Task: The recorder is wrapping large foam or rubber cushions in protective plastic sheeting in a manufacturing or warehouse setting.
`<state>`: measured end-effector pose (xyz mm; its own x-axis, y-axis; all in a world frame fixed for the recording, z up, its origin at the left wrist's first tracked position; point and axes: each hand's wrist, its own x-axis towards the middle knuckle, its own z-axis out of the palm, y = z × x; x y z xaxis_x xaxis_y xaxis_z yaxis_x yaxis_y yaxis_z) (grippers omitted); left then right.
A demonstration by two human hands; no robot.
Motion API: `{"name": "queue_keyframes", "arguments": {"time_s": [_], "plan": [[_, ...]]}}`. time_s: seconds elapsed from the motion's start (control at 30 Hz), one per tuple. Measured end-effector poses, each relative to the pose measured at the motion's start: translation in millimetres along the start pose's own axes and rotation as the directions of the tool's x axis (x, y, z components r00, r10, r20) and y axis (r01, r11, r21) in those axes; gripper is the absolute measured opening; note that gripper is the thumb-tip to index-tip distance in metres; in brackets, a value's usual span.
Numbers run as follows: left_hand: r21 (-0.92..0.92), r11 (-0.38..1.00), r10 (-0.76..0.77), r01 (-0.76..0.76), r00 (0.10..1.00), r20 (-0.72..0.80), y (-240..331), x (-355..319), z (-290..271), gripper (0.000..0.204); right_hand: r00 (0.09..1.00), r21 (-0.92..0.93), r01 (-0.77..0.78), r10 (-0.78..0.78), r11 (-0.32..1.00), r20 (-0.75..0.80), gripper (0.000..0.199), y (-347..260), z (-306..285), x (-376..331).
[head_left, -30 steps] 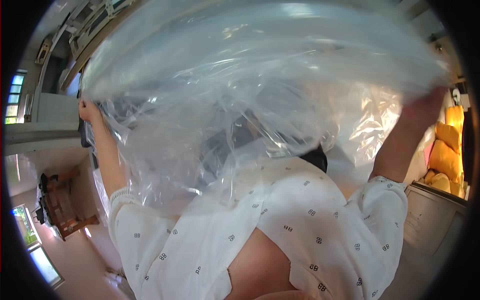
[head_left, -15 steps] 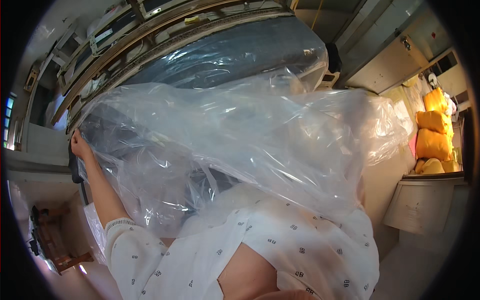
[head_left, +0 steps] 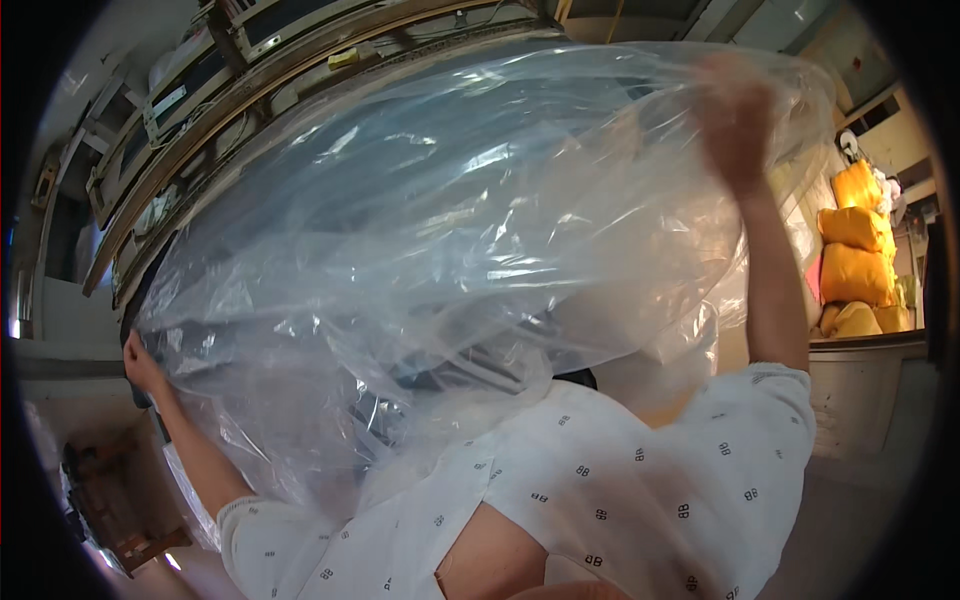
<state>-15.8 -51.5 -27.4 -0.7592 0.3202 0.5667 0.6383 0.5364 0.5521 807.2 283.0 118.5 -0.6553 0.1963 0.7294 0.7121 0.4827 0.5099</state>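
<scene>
A large clear plastic sheet (head_left: 430,230) billows across most of the view, full of folds and glare. Its left edge is pinched by my left hand (head_left: 143,362), whose fingers are closed at the far left. My right hand (head_left: 737,125) is raised at the far right with the arm stretched out. Motion blurs its fingers, but it looks closed on the sheet, which spreads out around it. Beneath the film lies a dark blue-grey surface (head_left: 370,165), seen only dimly. Lower folds of plastic hang against the front of my white shirt (head_left: 540,480).
A long machine frame with wooden and metal rails (head_left: 190,130) runs along the far left side. On it sits a small yellow item (head_left: 343,60). Yellow-orange bundles (head_left: 855,270) are stacked at the right, above a pale cabinet (head_left: 850,400).
My right hand, hidden before, has swung up to the far right, spreading the plastic over the dark surface. My left hand has moved slightly nearer, still holding the sheet's edge.
</scene>
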Motion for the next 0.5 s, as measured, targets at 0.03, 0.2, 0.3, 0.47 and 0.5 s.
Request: {"name": "queue_keyframes", "arguments": {"time_s": [0.03,0.2,0.3,0.47,0.5], "plan": [[0.037,0.999,0.002,-0.003,1.000,0.021,-18.8,3.3,-11.3,0.040,0.977,0.030,0.026,-0.032,0.999,0.209,0.040,-31.3,27.5,-16.3],[0.208,0.977,0.003,-0.036,0.988,0.157,-45.2,6.7,-26.4,0.039,0.844,0.284,-0.335,0.151,0.899,0.515,0.042,-49.0,92.7,-55.4],[0.272,0.962,-0.027,-0.014,0.989,0.148,-46.8,6.9,-27.9,0.038,0.704,0.526,-0.695,0.319,0.490,0.634,0.037,-67.2,96.7,-15.8],[0.289,0.954,0.067,-0.085,0.995,0.071,-32.9,5.0,-14.7,0.038,0.752,0.533,-0.604,0.203,0.592,0.627,0.027,-57.3,104.3,-25.4],[0.284,0.955,0.064,-0.086,0.994,0.087,-28.8,3.9,-14.6,0.038,0.743,0.520,-0.610,0.202,0.598,0.638,0.027,-55.2,101.3,-27.4]]}}
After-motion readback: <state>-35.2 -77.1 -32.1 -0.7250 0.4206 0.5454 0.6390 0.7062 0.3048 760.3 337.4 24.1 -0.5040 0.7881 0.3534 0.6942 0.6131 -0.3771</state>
